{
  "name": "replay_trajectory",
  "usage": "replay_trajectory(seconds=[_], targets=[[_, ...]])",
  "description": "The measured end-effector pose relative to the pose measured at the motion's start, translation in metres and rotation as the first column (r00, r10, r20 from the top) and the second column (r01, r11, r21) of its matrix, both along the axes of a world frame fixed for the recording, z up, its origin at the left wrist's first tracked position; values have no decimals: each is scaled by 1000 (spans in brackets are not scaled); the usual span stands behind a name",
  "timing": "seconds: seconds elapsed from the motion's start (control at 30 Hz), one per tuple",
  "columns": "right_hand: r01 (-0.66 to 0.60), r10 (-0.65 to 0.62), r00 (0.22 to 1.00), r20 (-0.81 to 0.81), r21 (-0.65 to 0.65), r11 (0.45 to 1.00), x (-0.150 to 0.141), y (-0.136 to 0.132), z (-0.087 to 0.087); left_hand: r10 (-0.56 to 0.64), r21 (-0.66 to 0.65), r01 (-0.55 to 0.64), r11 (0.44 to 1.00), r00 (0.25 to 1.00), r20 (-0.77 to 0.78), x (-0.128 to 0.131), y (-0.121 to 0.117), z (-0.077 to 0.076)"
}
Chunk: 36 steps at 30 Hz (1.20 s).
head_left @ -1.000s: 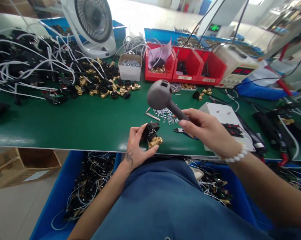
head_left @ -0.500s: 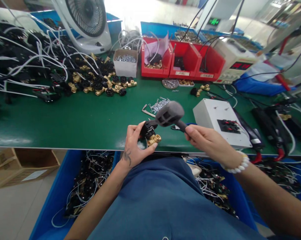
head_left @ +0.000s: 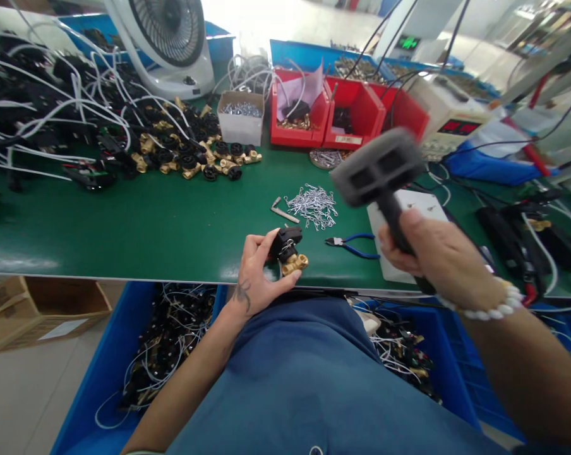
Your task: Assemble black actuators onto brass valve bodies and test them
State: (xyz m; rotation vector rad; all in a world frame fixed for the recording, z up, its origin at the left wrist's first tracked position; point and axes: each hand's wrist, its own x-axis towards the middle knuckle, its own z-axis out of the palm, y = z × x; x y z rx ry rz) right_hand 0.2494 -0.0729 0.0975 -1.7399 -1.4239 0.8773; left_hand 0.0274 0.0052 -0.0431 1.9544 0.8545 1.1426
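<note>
My left hand (head_left: 259, 275) is closed around a black valve assembly with a brass fitting (head_left: 292, 262), holding it at the front edge of the green table (head_left: 172, 227). A metal clip shows on its black part. In my right hand (head_left: 437, 253) is the handle of a grey mallet (head_left: 380, 167), raised to the right and slightly blurred. Beyond the valve lies a loose pile of metal clips (head_left: 314, 205), with an L-shaped metal piece (head_left: 284, 212) beside it. Pliers with blue handles (head_left: 354, 243) rest on the table between my hands.
Brass-and-black fittings (head_left: 186, 161) and cabled black units (head_left: 43, 114) crowd the left. Red bins (head_left: 297, 136), a carton of small metal parts (head_left: 240, 123) and a fan (head_left: 186, 85) line the back. A grey-white box (head_left: 394, 259) sits behind my right hand.
The mallet has moved up and to the right, away from the valve assembly. The clip pile and pliers are now uncovered. My left hand stays around the valve assembly.
</note>
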Motion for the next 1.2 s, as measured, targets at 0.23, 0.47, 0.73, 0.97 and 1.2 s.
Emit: replay_trajectory(seconds=[0.23,0.47,0.73,0.97,1.2], targets=[[-120,154,977,150,-217,969,-4,5,-9,-3,-28,3,1000,1000,4,0,0,2],[61,-58,997,-44,64,996,-2,5,-2,-8,7,8,1000,1000,-25,-1,1,2],[-81,94,993,77,-157,984,-3,10,0,-8,5,8,1000,1000,-26,0,2,2],[-115,151,979,138,-242,963,-4,10,-6,-25,-1,25,1000,999,-32,0,2,3],[45,-44,999,-11,24,999,-1,8,-2,-21,40,23,999,999,-48,0,3,4]])
